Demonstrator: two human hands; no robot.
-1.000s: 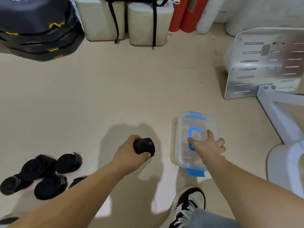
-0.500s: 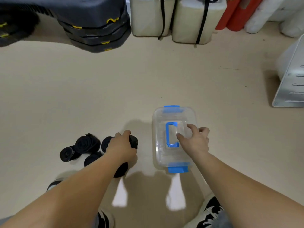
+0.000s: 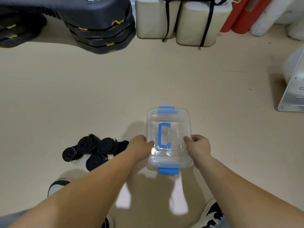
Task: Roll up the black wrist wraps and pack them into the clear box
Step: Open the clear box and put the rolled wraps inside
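Observation:
The clear box [image 3: 169,116] with a blue handle and blue end latches sits on the beige floor, its lid on. My left hand [image 3: 139,146] grips its left side, fingers curled over the lid edge. My right hand [image 3: 198,146] grips the right side the same way. Several rolled black wrist wraps [image 3: 93,149] lie in a cluster on the floor just left of my left hand, apart from the box.
Stacked black step platforms [image 3: 98,30] stand at the back left. Two beige blocks with black straps [image 3: 181,22] and red rolls [image 3: 236,15] line the back. A perforated metal plate [image 3: 292,92] stands at the right edge. My shoes [image 3: 212,214] show at the bottom.
My left hand has put the rolled wrap down with the others and moved right onto the box's left side. My right hand shifted from the lid's top to the box's right side.

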